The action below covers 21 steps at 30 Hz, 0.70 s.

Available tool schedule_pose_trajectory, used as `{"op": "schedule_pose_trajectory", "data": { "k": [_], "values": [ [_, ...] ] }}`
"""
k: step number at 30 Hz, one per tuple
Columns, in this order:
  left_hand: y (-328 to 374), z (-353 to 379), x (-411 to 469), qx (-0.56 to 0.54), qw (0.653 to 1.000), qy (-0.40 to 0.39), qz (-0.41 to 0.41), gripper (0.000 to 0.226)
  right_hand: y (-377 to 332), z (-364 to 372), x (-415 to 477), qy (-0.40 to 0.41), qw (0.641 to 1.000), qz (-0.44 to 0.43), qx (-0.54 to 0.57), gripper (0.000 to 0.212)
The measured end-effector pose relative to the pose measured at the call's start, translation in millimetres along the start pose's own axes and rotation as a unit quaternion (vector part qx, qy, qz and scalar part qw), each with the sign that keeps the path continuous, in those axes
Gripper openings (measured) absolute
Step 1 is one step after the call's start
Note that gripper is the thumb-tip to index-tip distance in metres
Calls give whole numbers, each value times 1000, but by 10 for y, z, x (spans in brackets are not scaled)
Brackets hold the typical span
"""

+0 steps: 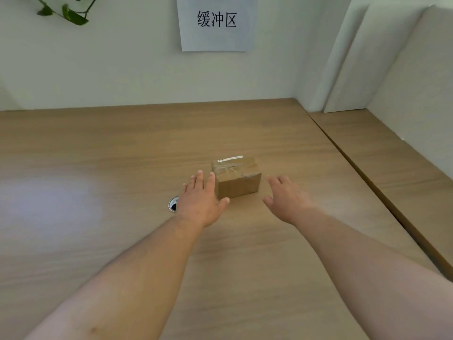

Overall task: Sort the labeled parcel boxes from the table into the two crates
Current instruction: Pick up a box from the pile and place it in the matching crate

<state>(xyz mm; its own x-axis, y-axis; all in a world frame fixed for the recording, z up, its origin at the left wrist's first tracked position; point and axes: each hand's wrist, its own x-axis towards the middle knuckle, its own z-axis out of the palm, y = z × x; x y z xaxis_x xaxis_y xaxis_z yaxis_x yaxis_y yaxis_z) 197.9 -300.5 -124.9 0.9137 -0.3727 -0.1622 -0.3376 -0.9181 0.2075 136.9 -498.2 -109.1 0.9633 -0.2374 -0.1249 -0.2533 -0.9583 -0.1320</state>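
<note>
Open counter point(103, 143) surrounds the parcel box point(237, 179) on every side. The left hand point(201, 201) lies close along its left face (touching or not, unclear); the right hand point(286, 201) stands apart, a gap between. The wall point(122, 74) behind and white panels point(382, 69) at right are well away.
</note>
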Motion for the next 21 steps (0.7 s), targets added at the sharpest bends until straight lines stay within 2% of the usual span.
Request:
{"op": "schedule_pose_trajectory", "data": {
  "k": [4,12,21],
  "values": [
    [-45,34,303,-23,1000,5,-8,81,7,54,302,11,999,19,24,53],
    [80,150,770,-154,987,-8,-42,71,-148,208,732,1,990,44,134,68],
    [147,130,550,-283,953,8,-108,50,-302,279,518,2,975,61,215,66]
  ]
}}
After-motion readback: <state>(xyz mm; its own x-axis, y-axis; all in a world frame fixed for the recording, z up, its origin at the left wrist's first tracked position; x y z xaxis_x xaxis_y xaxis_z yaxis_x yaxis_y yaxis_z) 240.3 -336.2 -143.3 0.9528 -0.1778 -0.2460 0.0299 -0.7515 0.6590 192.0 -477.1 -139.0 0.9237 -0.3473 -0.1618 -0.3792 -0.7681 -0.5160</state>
